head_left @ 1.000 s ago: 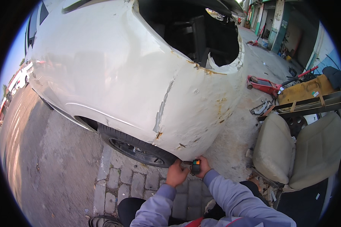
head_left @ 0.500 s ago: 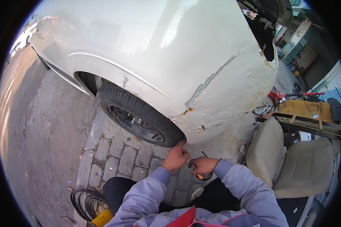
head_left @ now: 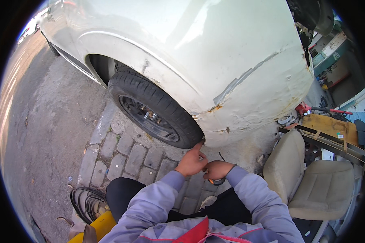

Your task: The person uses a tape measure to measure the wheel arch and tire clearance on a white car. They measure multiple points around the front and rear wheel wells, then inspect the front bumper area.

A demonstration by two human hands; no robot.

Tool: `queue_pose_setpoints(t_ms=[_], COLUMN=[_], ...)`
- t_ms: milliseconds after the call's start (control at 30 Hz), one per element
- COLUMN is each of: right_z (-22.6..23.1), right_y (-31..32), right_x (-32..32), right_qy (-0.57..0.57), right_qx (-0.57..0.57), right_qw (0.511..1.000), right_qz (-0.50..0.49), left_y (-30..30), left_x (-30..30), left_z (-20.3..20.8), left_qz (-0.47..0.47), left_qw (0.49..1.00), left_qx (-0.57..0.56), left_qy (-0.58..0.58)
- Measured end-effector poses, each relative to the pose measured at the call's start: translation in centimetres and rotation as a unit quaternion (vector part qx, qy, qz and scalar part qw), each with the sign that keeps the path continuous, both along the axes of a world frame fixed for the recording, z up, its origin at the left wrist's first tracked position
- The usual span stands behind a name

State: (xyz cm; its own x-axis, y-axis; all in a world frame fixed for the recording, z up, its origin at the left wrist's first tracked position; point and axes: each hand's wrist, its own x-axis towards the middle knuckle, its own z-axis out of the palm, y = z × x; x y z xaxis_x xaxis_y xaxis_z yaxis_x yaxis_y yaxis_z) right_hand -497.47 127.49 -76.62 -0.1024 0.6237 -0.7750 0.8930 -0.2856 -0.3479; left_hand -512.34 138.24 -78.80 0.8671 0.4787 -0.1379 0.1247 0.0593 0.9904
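A white car's dented, rusty bumper corner (head_left: 247, 117) stands before me, behind a black tyre (head_left: 158, 105). My left hand (head_left: 190, 163) has its index finger stretched up to the gap between the tyre and the bumper's lower edge. Its other fingers are curled, and I see nothing held in them. Just to the right, my right hand (head_left: 218, 170) is closed around a small black-and-orange tool (head_left: 217, 181), mostly hidden under the palm; its kind does not show. The two hands meet at the fingers. A thin black strip (head_left: 222, 155) sticks up beyond my right hand.
Beige car seat parts (head_left: 322, 190) lie at the right, with a yellow-brown panel (head_left: 330, 127) and red-handled gear behind them. Paving bricks (head_left: 136, 160) cover the ground below the wheel. A coiled black hose (head_left: 85, 202) and a yellow object (head_left: 99, 227) are at lower left.
My view has shifted, so the car sits slightly lower and to the right. My right hand has moved up and left against my left hand. The left finger stays at the gap.
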Motion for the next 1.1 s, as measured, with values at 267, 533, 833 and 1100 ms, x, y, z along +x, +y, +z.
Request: queue_pose_setpoints(t_ms=[267,533,833,1100], right_z=[0.05,0.08,0.41,-0.29], right_y=[-0.38,-0.55,-0.41,-1.0], right_x=[0.1,0.17,0.06,0.24], right_qy=[0.007,0.0,-0.003,0.002], right_qx=[0.001,0.0,-0.016,0.04], right_qw=[1.0,1.0,1.0,0.999], right_qz=[-0.008,0.002,0.002,0.004], left_y=[-0.53,-0.87,-1.01,-0.91], left_x=[0.5,0.53,0.59,0.58], left_z=[-0.29,-0.06,0.19,0.6], left_qz=[0.013,0.002,0.0,-0.004], left_qw=[0.999,1.0,0.999,1.0], left_qx=[0.032,0.025,0.033,0.021], left_qy=[-0.001,0.003,-0.006,-0.016])
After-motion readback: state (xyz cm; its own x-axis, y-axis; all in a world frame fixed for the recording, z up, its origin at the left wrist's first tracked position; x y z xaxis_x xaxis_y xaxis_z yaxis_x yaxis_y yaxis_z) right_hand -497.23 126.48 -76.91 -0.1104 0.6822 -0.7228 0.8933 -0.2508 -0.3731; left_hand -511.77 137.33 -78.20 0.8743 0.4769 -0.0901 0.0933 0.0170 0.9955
